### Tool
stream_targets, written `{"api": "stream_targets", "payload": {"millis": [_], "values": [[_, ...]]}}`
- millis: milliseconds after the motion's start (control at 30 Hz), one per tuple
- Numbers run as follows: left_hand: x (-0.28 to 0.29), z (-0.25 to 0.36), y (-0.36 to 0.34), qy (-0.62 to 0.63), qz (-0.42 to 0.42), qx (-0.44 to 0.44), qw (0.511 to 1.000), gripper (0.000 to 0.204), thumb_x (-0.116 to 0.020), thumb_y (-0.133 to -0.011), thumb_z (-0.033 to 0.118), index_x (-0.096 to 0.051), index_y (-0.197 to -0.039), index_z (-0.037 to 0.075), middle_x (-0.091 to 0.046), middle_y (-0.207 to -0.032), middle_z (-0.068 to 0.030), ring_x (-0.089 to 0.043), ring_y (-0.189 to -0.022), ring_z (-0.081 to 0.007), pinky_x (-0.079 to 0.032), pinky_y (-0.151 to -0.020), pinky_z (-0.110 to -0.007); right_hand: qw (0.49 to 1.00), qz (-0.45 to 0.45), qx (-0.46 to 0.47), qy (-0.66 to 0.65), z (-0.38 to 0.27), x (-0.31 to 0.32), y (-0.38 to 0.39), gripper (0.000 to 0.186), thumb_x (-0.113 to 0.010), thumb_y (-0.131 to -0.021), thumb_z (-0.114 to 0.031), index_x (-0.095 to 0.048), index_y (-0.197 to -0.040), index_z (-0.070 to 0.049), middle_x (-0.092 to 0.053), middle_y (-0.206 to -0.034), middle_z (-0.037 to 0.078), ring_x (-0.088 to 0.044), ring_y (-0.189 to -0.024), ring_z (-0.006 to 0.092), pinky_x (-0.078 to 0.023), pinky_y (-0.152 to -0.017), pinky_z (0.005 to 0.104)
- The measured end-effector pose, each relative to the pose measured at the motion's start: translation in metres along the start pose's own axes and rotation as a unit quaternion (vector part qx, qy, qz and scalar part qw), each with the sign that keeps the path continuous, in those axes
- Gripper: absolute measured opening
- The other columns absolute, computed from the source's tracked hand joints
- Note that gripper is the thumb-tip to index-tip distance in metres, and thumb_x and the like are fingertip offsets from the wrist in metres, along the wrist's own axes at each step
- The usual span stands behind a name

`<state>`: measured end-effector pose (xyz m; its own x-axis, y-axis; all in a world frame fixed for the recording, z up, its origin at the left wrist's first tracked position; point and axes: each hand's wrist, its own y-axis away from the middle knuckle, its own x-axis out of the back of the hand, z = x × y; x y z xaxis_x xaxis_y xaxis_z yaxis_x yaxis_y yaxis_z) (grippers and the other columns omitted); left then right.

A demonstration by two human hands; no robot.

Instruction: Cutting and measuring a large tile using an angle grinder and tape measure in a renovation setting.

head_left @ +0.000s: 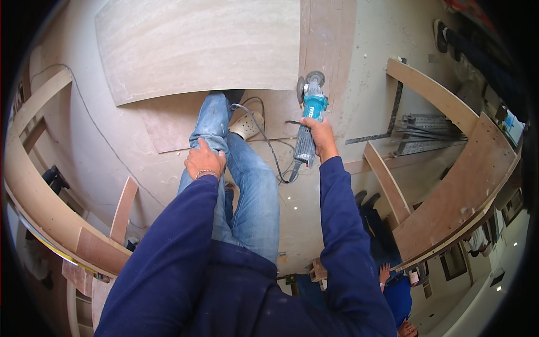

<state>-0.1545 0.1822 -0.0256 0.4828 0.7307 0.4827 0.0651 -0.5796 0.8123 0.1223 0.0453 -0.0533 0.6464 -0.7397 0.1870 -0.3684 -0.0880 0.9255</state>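
Observation:
My right hand (pixel 320 135) is wrapped round the body of a teal and grey angle grinder (pixel 314 106), its disc end pointing away from me beside the corner of a large pale plywood sheet (pixel 202 48). From the grinder's rear end a dark cord (pixel 281 171) loops toward my feet. My left hand (pixel 203 159) rests on my jeans (pixel 209 121) near the knee, fingers bent against the cloth; I see nothing held in it. One leg reaches the sheet's near edge, and that foot is partly hidden there.
Curved wooden frames stand at the left (pixel 39 208) and right (pixel 455 191). A black metal square (pixel 387 132) and grey metal strips (pixel 429 132) lie on the floor at right. A thin cable (pixel 101 132) crosses the floor at left. Another person in blue (pixel 397 297) is at lower right.

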Motion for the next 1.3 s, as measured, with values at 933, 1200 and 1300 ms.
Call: {"api": "stream_targets", "payload": {"millis": [933, 1200, 1300], "values": [[0.007, -0.006, -0.004, 0.028, -0.014, 0.004, 1.000, 0.078, -0.068, -0.080, 0.055, -0.048, -0.142, 0.012, -0.065, -0.112, -0.0181, -0.066, -0.102, -0.0309, -0.049, -0.090, -0.044, 0.998, 0.056, -0.007, 0.026, 0.009, -0.015, 0.016, 0.036, -0.074, -0.075, -0.013, -0.054, -0.103, -0.003, -0.058, -0.082, 0.004, -0.057, -0.065, 0.0131, -0.048, -0.059, 0.0309], [0.022, 0.000, -0.004, 0.026, -0.024, 0.000, 0.999, 0.076, -0.069, -0.081, 0.052, -0.047, -0.140, 0.008, -0.066, -0.109, -0.0199, -0.066, -0.104, -0.0328, -0.050, -0.092, -0.043, 0.992, 0.072, 0.060, 0.081, -0.048, -0.033, -0.026, 0.037, -0.073, -0.074, -0.013, -0.054, -0.103, -0.001, -0.061, -0.083, 0.006, -0.059, -0.064, 0.0146, -0.049, -0.059, 0.0323], [0.020, -0.002, -0.008, 0.023, -0.025, 0.002, 0.999, 0.077, -0.068, -0.081, 0.053, -0.047, -0.141, 0.010, -0.066, -0.110, -0.0188, -0.066, -0.103, -0.0317, -0.049, -0.091, -0.043, 0.986, 0.101, 0.090, 0.094, -0.065, -0.045, -0.032, 0.039, -0.074, -0.073, -0.011, -0.054, -0.104, 0.001, -0.062, -0.083, 0.007, -0.060, -0.066, 0.0162, -0.050, -0.061, 0.0324]]}}
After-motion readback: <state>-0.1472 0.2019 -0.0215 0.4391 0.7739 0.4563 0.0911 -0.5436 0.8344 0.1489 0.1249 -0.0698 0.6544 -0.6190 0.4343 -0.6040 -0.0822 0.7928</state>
